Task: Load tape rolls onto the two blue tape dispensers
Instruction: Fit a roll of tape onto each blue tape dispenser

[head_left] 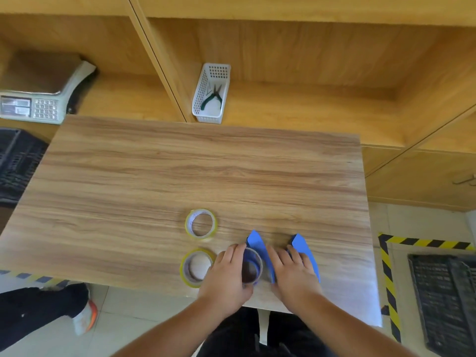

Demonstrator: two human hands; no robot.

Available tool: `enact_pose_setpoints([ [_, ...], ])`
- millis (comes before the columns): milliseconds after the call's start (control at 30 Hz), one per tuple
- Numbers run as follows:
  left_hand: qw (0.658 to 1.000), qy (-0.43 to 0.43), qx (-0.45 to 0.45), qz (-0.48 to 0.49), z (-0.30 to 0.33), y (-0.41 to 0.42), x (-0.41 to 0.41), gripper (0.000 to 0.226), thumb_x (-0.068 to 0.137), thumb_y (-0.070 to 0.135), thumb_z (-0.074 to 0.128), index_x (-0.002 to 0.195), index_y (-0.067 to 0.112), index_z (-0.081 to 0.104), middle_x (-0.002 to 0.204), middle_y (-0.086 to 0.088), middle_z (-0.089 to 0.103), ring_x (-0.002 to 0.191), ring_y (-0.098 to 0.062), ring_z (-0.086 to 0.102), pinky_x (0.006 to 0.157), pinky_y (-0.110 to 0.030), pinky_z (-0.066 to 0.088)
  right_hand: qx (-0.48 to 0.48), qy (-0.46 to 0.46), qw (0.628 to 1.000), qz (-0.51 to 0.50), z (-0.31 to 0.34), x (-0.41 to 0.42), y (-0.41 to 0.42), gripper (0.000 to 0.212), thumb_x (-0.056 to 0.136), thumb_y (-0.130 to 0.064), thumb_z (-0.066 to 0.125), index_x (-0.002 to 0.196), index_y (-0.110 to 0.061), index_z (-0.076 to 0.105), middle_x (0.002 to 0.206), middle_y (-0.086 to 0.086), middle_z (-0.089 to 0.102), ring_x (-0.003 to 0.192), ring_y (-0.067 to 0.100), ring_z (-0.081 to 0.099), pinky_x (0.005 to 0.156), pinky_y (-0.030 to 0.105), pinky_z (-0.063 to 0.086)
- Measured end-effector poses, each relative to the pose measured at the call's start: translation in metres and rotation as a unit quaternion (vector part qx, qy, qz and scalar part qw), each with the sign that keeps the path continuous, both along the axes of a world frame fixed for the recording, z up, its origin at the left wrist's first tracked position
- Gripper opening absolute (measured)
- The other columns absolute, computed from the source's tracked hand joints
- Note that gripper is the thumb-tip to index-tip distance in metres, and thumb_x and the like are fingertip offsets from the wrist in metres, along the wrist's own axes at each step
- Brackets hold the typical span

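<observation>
Two blue tape dispensers stand side by side near the table's front edge, the left dispenser (pixel 255 242) and the right dispenser (pixel 304 247). My left hand (pixel 226 273) grips a round blue ring (pixel 252 266) at the left dispenser's near end. My right hand (pixel 292 270) lies palm down between the dispensers, its fingers over the right one and its thumb side against the left one. Two yellowish tape rolls lie flat to the left, a far roll (pixel 201 224) and a near roll (pixel 197 267) beside my left hand.
The wooden table (pixel 154 176) ends just behind my wrists. A white basket (pixel 212 94) with pliers sits on the shelf behind, a scale (pixel 38 99) at far left. Black crates stand left and right on the floor, and another person's shoe (pixel 86 318) is at lower left.
</observation>
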State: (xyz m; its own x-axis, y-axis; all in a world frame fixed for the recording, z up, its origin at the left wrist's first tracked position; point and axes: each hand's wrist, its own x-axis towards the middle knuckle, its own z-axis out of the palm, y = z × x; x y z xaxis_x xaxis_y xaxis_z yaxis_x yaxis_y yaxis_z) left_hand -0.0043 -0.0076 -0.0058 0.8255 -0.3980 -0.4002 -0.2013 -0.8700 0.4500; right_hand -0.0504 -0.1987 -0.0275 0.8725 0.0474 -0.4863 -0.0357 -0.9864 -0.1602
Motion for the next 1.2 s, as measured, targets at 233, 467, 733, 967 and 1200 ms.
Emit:
enact_pose_setpoints([
  [233, 0.999, -0.020, -0.019, 0.026, 0.012, -0.036, 0.064, 0.088, 0.075, 0.036, 0.074, 0.151, 0.026, 0.033, 0.149, 0.005, 0.043, 0.137, -0.022, 0.045, 0.110, -0.038, 0.044, -0.001, -0.039, 0.997, -0.071, 0.017, 0.000, -0.034, 0.075, 0.073, -0.041, 0.067, 0.140, -0.012, 0.051, 0.132, 0.006, 0.061, 0.130, 0.031, 0.052, 0.103, 0.049, 0.046],
  [467, 0.999, -0.010, 0.002, 0.042, -0.011, -0.076, 0.122, 0.087, 0.076, 0.043, 0.079, 0.147, 0.026, 0.033, 0.147, 0.002, 0.043, 0.132, -0.027, 0.048, 0.103, -0.045, 0.049, 0.005, -0.041, 0.991, -0.131, 0.032, -0.017, -0.070, 0.068, 0.088, -0.042, 0.053, 0.149, -0.020, 0.035, 0.140, -0.003, 0.051, 0.133, 0.023, 0.043, 0.109, 0.041, 0.038],
  [733, 0.998, 0.000, 0.040, 0.052, -0.040, -0.103, 0.156, 0.088, 0.080, 0.041, 0.079, 0.151, 0.023, 0.032, 0.150, -0.004, 0.042, 0.133, -0.031, 0.050, 0.103, -0.045, 0.047, 0.015, 0.043, 0.975, -0.216, 0.038, -0.055, -0.094, 0.065, 0.096, -0.049, 0.042, 0.155, -0.029, 0.021, 0.153, -0.010, 0.038, 0.142, 0.014, 0.032, 0.115, 0.034, 0.029],
  [967, 0.996, 0.021, 0.058, 0.059, -0.058, -0.108, 0.159, 0.094, 0.077, 0.035, 0.080, 0.155, 0.023, 0.028, 0.150, -0.005, 0.039, 0.134, -0.033, 0.049, 0.102, -0.048, 0.047, 0.026, 0.043, 0.973, -0.225, 0.037, -0.063, -0.097, 0.060, 0.096, -0.052, 0.026, 0.152, -0.029, 0.022, 0.149, -0.010, 0.041, 0.138, 0.014, 0.036, 0.111, 0.035, 0.031],
  [1200, 0.996, -0.002, 0.068, 0.054, -0.056, -0.104, 0.151, 0.103, 0.072, 0.033, 0.082, 0.156, 0.025, 0.023, 0.157, -0.004, 0.029, 0.140, -0.032, 0.036, 0.109, -0.049, 0.040, 0.065, 0.040, 0.977, -0.200, 0.037, -0.052, -0.092, 0.056, 0.102, -0.046, 0.033, 0.153, -0.031, 0.017, 0.149, -0.009, 0.039, 0.136, 0.016, 0.035, 0.109, 0.033, 0.034],
])
